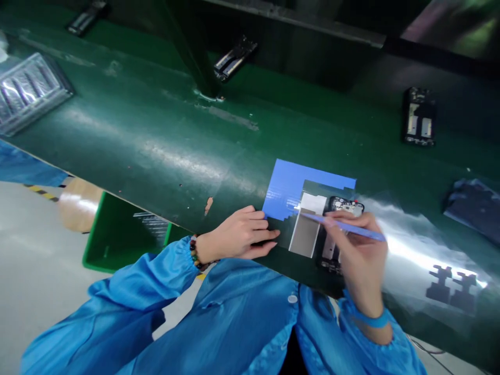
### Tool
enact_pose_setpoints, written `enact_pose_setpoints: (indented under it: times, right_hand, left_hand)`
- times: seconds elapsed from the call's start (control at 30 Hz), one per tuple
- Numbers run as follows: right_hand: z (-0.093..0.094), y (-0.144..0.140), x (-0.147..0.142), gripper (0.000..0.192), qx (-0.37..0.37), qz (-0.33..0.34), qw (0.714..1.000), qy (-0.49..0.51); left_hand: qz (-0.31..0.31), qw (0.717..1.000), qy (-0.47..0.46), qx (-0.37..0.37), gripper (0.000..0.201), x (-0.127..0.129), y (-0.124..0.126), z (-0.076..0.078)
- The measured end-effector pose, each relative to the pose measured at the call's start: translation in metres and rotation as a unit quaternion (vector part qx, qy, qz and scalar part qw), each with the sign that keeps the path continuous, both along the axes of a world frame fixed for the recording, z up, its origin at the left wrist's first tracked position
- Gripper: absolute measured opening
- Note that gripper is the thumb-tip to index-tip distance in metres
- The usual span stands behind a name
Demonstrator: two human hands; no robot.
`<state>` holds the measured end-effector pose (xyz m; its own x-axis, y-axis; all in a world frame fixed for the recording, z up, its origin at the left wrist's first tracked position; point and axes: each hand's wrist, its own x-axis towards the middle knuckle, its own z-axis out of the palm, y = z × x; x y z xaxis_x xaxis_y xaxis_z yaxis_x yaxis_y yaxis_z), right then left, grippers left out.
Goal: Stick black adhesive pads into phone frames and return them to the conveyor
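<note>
The right hand point(363, 255) pinches a slim blue tool, probably tweezers point(361, 229), between thumb and fingers, its point over a grey-and-white strip point(307, 237); that slanted, pen-like grip likely gives fine control at the tip. The left hand point(246, 232) holds nothing that can be seen: its fingers are loosely extended at the lower left corner of a notched blue sheet point(287, 182), perhaps to steady it, though whether they press on it I cannot tell. The phone frame point(347, 207) lies just right of the strip, partly under the right hand, seemingly placed within short reach of the tool. Strip and frame both sit close to the near edge of the table point(156, 156), with the blue jacket point(250, 317) right up against it, so there is little room on that side. Beyond the blue sheet, green tabletop runs toward the back, and it stretches broadly leftward too. To the right, a clear film point(406, 271) bearing two dark cut-outs point(449, 286) takes up the space beside the right wrist, limiting a low sideways sweep there.
</note>
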<state>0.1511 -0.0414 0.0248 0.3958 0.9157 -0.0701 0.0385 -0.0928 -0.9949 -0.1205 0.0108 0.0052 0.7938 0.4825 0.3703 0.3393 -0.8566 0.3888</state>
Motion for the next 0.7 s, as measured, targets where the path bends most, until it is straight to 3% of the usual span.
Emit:
enact_pose_setpoints:
  times: [0.1,0.23,0.33,0.43,0.7]
  right_hand:
    - [0.004,0.002,0.052,0.041,0.029,-0.09,0.996,-0.002]
    - [-0.007,0.005,0.093,0.043,0.017,-0.072,0.997,-0.037]
    - [-0.02,0.008,0.1,0.042,0.008,-0.052,0.997,-0.058]
    - [-0.025,0.009,0.099,0.041,0.003,-0.048,0.997,-0.061]
    - [-0.016,0.011,0.09,0.04,-0.007,-0.053,0.998,-0.044]
  left_hand:
    - [0.018,0.999,-0.031,0.002,0.018,0.025,0.016,0.014]
    - [-0.015,1.0,-0.013,-0.001,0.021,0.079,0.05,0.021]
    - [-0.044,0.998,0.003,-0.033,0.017,0.115,0.07,0.013]
    - [-0.055,0.996,0.014,-0.068,0.027,0.135,0.078,0.004]
    - [-0.056,0.993,0.013,-0.103,0.025,0.141,0.076,-0.005]
